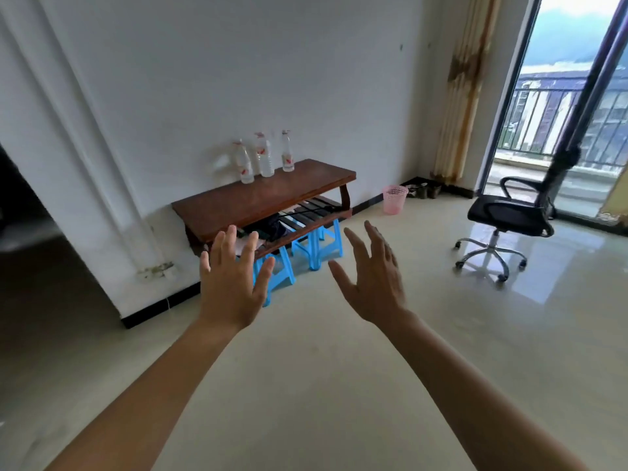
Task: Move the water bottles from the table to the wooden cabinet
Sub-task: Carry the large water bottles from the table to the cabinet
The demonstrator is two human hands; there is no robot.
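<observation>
Against the white wall, straight ahead: three water bottles on top of a low wooden table [272, 195], lined up along its back edge.
- left bottle [245, 166], middle bottle [265, 159], right bottle [288, 153]. All are upright with caps on, so the long axis is vertical. The left and middle ones are just beside each other; the right one stands slightly apart.
- left hand [231, 283]: fingers straight and spread wide, back of hand to camera, holding nothing.
- right hand [370, 280]: fingers splayed, palm turned inward, also empty.
- Both hands are in the air, well apart from the bottles. The table's front edge and slatted lower shelf [307, 215] lie between them and the row.

Key relation: the row sits beyond the left hand and slightly to its right, well left of the right hand. My read is that the left hand has the straighter line to the left bottle, while the right hand would have to cross inward to reach the right bottle. With the bottles upright, a side wrap around the body suits.

I can't tell whether this piece is the task's table or its cabinet; no other wooden unit is in view. If it's the source, nothing has been moved yet.

Blue plastic stools [316, 248] under the shelf could be a trip hazard on approach.
</observation>
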